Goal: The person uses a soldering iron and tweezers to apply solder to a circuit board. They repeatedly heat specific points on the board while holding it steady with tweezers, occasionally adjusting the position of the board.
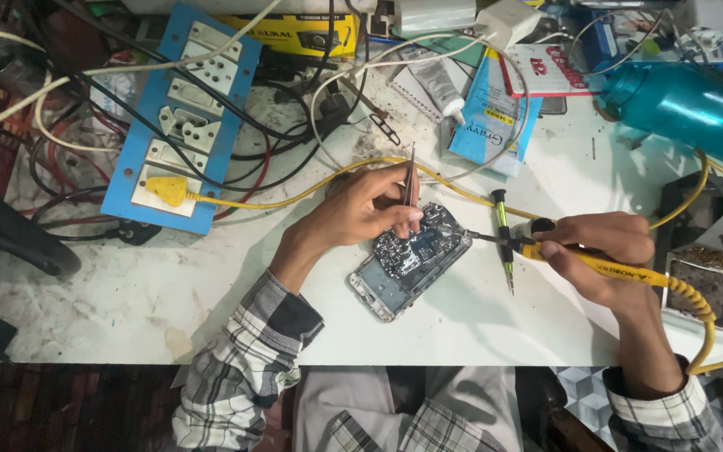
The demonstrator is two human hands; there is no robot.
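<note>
Opened phone (407, 261) with exposed circuit board, centre of white surface (127, 310); soldering under way.

Left hand (370, 209) is closed around metal tweezers (411, 180), tips down on the board at the phone's 12 o'clock end. Right hand (600, 247) is wrapped around a yellow soldering iron (562, 255), its tip meeting the board edge from 3 o'clock. Judgement: brace both wrists on the surface, keep tip contact brief, keep the yellow cord (294, 197) slack. Small screwdriver (504, 238) lies just beside the iron.
</note>
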